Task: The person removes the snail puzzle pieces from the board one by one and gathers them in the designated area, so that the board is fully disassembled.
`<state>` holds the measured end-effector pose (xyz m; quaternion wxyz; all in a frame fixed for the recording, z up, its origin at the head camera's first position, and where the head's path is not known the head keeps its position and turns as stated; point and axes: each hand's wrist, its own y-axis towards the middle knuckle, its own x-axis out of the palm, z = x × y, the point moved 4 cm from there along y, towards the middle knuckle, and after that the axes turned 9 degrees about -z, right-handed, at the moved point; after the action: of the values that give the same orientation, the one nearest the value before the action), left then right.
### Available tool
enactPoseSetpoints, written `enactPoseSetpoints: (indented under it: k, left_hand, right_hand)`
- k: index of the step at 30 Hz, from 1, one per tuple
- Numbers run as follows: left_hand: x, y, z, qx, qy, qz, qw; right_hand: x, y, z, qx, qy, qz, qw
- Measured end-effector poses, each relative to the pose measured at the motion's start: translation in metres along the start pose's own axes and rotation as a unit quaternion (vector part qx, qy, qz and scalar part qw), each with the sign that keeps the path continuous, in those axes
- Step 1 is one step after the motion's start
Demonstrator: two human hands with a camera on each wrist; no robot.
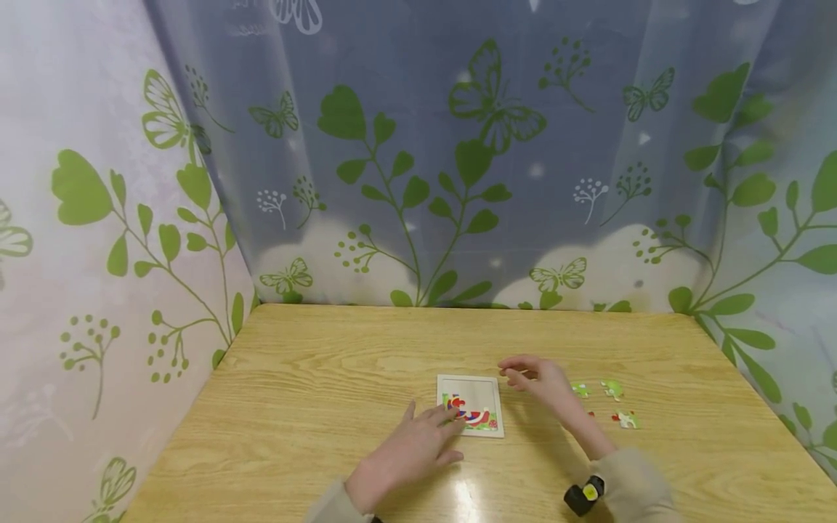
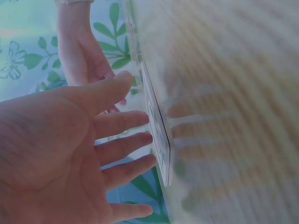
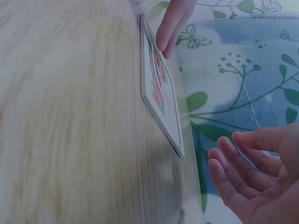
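Observation:
A white-framed jigsaw puzzle (image 1: 468, 380) lies on the table, its lower part filled with red, blue, white and green pieces. My left hand (image 1: 418, 443) is at its lower left, fingers straight and spread, fingertips over the filled part. In the left wrist view the fingertips (image 2: 148, 138) come right up to the puzzle's edge. My right hand (image 1: 539, 381) hovers by the upper right corner of the frame, with loosely bent fingers. The right wrist view shows the thumb close to the index finger of that hand (image 3: 261, 172), and no piece between them.
Loose jigsaw pieces lie right of the puzzle: a green one (image 1: 612, 390), another green one (image 1: 580, 391), a red, white and green one (image 1: 626, 420), and a red bit partly behind the right forearm. A leaf-patterned curtain (image 1: 405, 218) closes off the wooden table's back and sides.

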<state>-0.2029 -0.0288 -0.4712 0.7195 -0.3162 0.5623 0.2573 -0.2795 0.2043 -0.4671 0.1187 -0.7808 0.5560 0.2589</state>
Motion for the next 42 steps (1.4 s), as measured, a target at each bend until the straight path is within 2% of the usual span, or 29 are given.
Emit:
enactPoseSetpoints:
  k: [6,11,17,25,32,42]
  left_hand:
    - [0.003,-0.005,0.004,0.003,0.006,-0.017,0.9998]
    - [0.005,-0.008,0.005,0.001,0.011,-0.018,0.9998]
    - [0.006,-0.008,0.006,-0.004,0.016,-0.020,0.9997]
    - [0.005,-0.008,0.007,-0.012,0.022,-0.022,0.9995]
    - [0.006,-0.007,0.006,-0.010,0.016,-0.023,0.9996]
    - [0.007,-0.007,0.006,-0.007,0.016,-0.023,0.9996]
  right_hand:
    - [0.018,0.009,-0.006,-0.016,-0.032,-0.032,0.999]
    - [0.032,0.015,-0.010,-0.022,-0.054,-0.056,0.997]
    - [0.046,0.020,-0.014,-0.015,-0.088,-0.072,0.993]
    - [0.059,0.026,-0.022,-0.002,-0.108,-0.085,0.991]
    - [0.066,0.027,-0.024,0.009,-0.096,-0.102,0.990]
    - [0.069,0.025,-0.027,0.014,-0.090,-0.093,0.992]
